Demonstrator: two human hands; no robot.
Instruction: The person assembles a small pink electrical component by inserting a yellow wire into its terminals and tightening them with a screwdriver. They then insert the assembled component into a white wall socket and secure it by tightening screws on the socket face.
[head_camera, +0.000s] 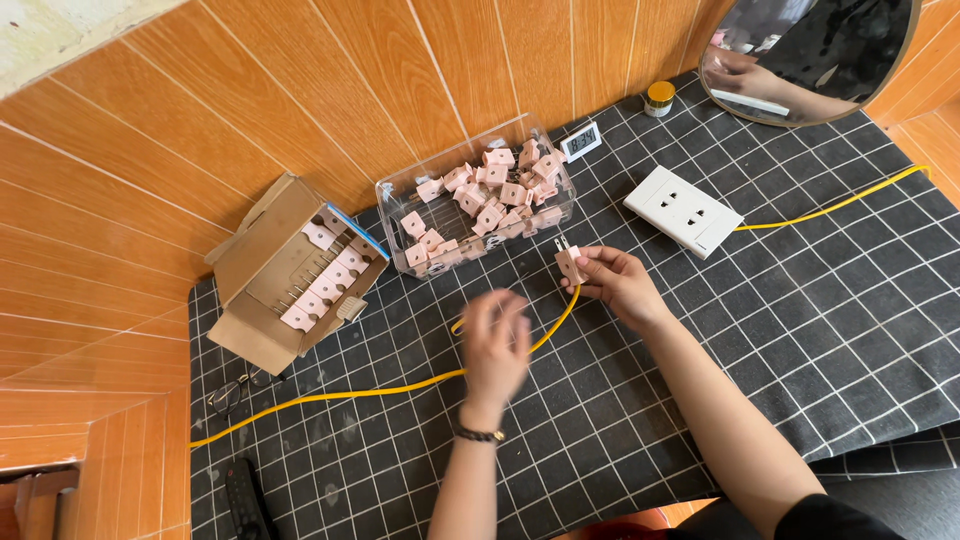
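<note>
A black cloth with a white grid covers the table under my arms, and orange tiles rise behind it. At the far right corner a round mirror leans over the cloth's edge. To my left an open cardboard box lies tilted, with pink plug adapters lined up in rows inside it. Just beside it, further back, a clear plastic tub holds a loose heap of the same pink adapters. A yellow cable runs from the left edge across the cloth, passes under my hands and goes on to the white power strip, which lies flat to the right of the tub.

My left hand hovers above the cable, near the middle of the cloth; it is blurred, so I cannot tell whether its fingers are spread or curled, and I see nothing in it. A dark bracelet sits on that wrist. My right hand pinches one pink plug adapter between thumb and fingertips, prongs pointing up and away from me, just in front of the tub and near the power strip.

Behind the tub stands a small white digital clock, and a little jar with a yellow lid sits near the mirror. Spectacles and a black remote lie at the near left.
</note>
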